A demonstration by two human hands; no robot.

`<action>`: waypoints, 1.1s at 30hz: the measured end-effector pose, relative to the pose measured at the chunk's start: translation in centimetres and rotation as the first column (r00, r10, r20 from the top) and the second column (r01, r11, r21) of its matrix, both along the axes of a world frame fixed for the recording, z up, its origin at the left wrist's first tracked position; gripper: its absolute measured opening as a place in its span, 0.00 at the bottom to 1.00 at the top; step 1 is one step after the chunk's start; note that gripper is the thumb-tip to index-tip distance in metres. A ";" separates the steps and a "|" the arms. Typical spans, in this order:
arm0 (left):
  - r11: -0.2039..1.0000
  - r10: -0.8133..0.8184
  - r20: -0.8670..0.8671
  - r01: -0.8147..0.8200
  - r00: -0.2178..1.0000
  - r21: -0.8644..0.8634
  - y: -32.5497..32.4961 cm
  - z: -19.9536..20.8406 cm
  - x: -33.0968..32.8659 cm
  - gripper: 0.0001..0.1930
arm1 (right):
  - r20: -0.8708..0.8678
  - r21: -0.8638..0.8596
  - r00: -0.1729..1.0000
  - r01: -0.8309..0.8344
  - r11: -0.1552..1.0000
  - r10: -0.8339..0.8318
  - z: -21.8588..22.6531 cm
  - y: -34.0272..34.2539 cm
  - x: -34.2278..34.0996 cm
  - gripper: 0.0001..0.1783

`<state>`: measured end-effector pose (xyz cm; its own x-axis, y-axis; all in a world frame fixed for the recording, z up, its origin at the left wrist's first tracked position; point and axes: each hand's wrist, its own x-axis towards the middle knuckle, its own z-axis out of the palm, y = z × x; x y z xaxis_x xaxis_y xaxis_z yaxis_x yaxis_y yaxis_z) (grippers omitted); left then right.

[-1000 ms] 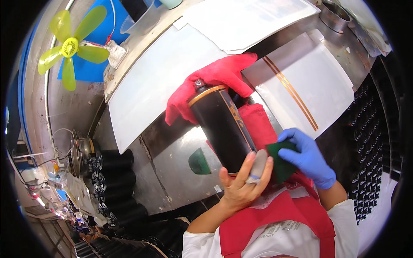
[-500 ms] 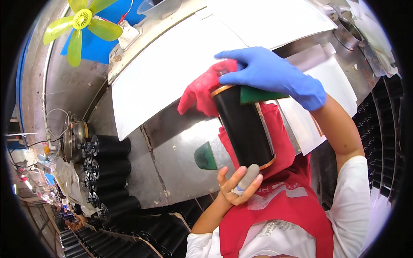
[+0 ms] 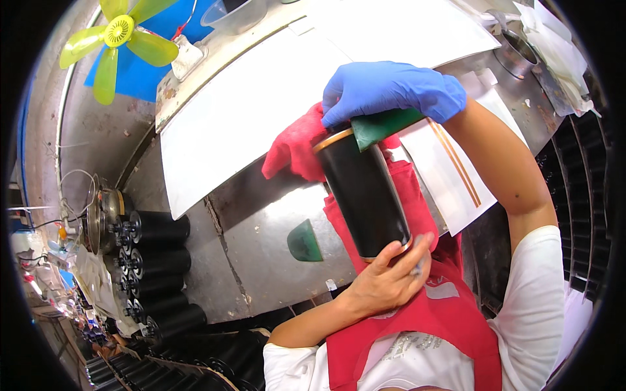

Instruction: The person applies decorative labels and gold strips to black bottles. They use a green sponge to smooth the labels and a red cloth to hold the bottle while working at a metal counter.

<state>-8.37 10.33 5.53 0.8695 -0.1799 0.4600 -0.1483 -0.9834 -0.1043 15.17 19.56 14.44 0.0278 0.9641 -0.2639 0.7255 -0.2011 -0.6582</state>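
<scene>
A black roller (image 3: 365, 202) with a gold-coloured band at its upper end lies slanted across a red cloth (image 3: 417, 192). My right hand (image 3: 391, 94), in a blue glove, is closed at the roller's far end, its fingertips pinching the end pin, which is mostly hidden. A green flat scraper (image 3: 385, 127) is tucked under that hand and juts out over the roller. Around the near end curl the fingers of my bare left hand (image 3: 391, 280). Another red cloth (image 3: 293, 146) lies beside the far end. A second green scraper (image 3: 304, 242) rests on the metal table to the left.
White sheets (image 3: 261, 98) cover the table's far part. A paper with two copper-coloured strips (image 3: 456, 163) lies at the right. Several black rollers (image 3: 160, 260) are stacked at the left, more on racks (image 3: 580, 176) at the right. A yellow-green fan (image 3: 119, 31) stands far left.
My left hand has gone from fingertips at the near end to curling round it. The gloved fingers have closed in on the far end. The copper-coloured stripe along the roller's side no longer shows.
</scene>
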 end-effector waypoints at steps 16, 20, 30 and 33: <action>0.929 0.257 0.558 -0.044 0.789 -0.366 1.3 -2.4 -5.0 0.17 | -0.009 0.506 0.921 0.340 0.792 -0.390 5.7 -34.7 -1.5 0.08; 0.906 0.166 0.455 0.047 0.875 -0.420 0.0 -0.8 -2.1 0.12 | 0.092 0.277 0.466 0.837 0.473 -0.880 3.5 -46.1 -4.6 0.09; 0.953 -0.093 0.248 0.159 0.964 -0.260 -8.1 0.3 7.5 0.05 | 0.381 0.209 -0.477 0.879 -0.429 -0.792 -31.2 -73.0 -11.3 0.17; 0.972 -0.212 0.161 0.225 0.964 -0.069 -11.5 2.0 9.4 0.05 | 0.414 0.176 -0.578 0.809 -0.561 -0.704 -38.5 -77.1 -11.9 0.18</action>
